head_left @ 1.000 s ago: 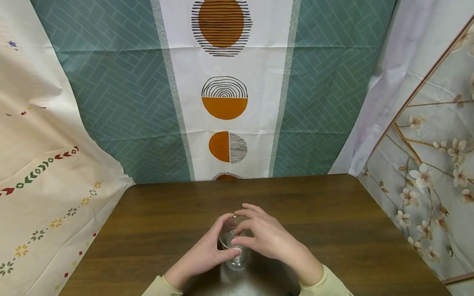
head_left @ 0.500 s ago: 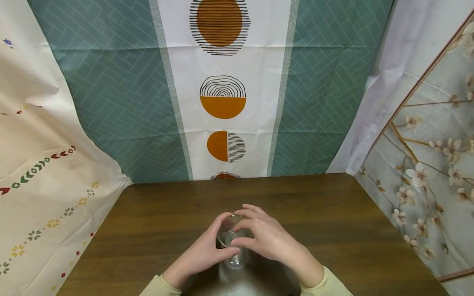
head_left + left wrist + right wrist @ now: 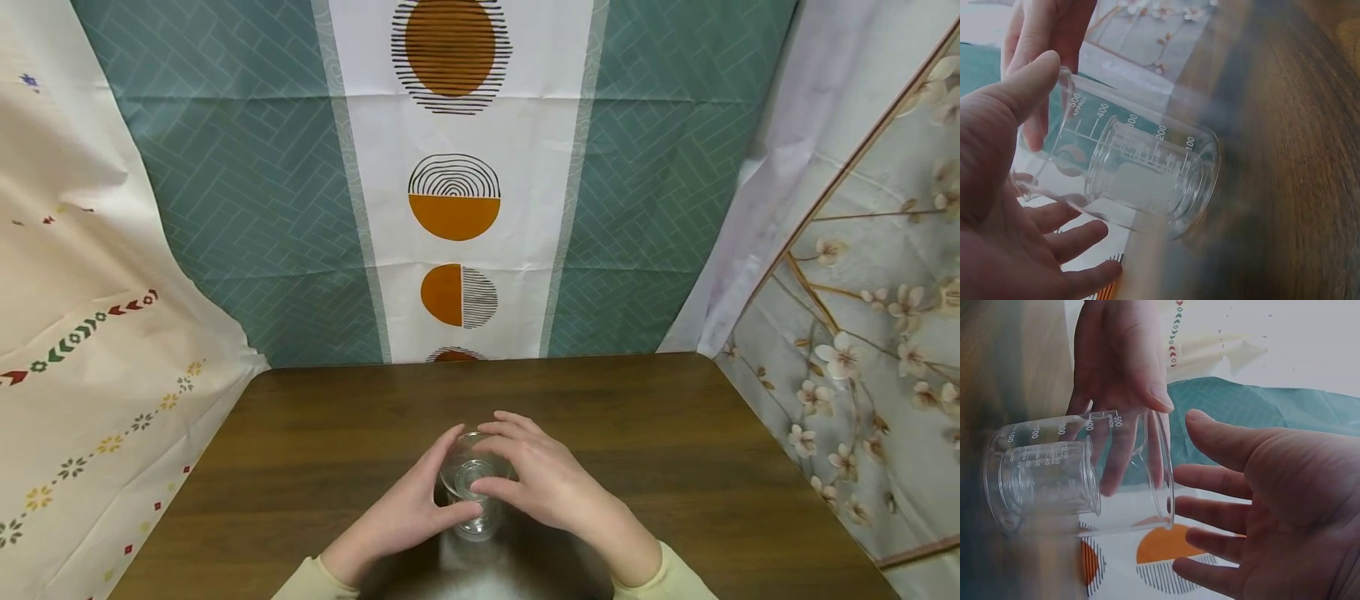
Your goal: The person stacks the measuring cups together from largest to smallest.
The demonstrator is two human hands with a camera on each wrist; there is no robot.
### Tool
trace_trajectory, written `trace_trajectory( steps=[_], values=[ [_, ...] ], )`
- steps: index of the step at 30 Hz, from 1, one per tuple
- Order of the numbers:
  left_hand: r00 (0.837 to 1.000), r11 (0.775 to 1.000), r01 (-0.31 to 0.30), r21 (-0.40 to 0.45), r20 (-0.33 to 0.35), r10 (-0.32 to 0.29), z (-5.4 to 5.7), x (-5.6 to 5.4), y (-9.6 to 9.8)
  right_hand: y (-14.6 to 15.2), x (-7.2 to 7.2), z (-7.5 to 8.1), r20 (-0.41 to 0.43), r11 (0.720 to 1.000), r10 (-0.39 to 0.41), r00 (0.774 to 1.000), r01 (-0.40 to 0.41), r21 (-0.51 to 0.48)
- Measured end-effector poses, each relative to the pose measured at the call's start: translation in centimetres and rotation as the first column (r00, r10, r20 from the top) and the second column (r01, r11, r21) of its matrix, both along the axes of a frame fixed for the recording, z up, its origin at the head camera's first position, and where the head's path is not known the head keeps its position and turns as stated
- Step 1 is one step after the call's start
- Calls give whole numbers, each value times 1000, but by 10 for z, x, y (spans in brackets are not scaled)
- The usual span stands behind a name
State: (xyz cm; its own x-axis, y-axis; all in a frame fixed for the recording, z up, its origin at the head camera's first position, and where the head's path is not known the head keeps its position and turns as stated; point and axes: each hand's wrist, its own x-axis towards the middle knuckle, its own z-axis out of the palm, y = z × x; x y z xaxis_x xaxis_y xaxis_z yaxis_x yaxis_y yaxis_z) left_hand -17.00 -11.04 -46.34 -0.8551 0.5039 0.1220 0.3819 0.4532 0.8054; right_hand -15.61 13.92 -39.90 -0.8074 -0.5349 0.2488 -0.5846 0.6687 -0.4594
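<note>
A large clear glass beaker with white graduation marks stands on the table, and a smaller glass beaker sits inside it. In the head view, my left hand is around the left side of the large beaker, thumb near the rim and fingers spread loosely along its far side. Whether the thumb touches the glass is hard to tell. My right hand hovers at the right of the rim with its fingers loosely bent. The right wrist view shows those fingers apart and holding nothing, close to the beaker's mouth.
The dark wooden table extends around the beakers. Behind it hangs a green and white cloth with orange circles. A cream patterned cloth borders the left side, and a floral cloth the right.
My left hand has loosened slightly, its index finger shifting left from the far rim. My right hand stays nearly in place. The beakers remain nested.
</note>
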Motion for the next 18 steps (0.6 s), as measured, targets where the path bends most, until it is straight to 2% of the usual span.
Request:
trace_trajectory(
  steps=[11, 18],
  values=[
    [994, 992, -95, -81, -57, 90, 9, 7, -10, 5, 2, -4, -22, 1000, -21, 1000, 21, 1],
    [983, 981, -129, -144, -151, 107, 19, 10, -15, 11, 0, -6, -43, 1000, -29, 999, 29, -12]
  ],
)
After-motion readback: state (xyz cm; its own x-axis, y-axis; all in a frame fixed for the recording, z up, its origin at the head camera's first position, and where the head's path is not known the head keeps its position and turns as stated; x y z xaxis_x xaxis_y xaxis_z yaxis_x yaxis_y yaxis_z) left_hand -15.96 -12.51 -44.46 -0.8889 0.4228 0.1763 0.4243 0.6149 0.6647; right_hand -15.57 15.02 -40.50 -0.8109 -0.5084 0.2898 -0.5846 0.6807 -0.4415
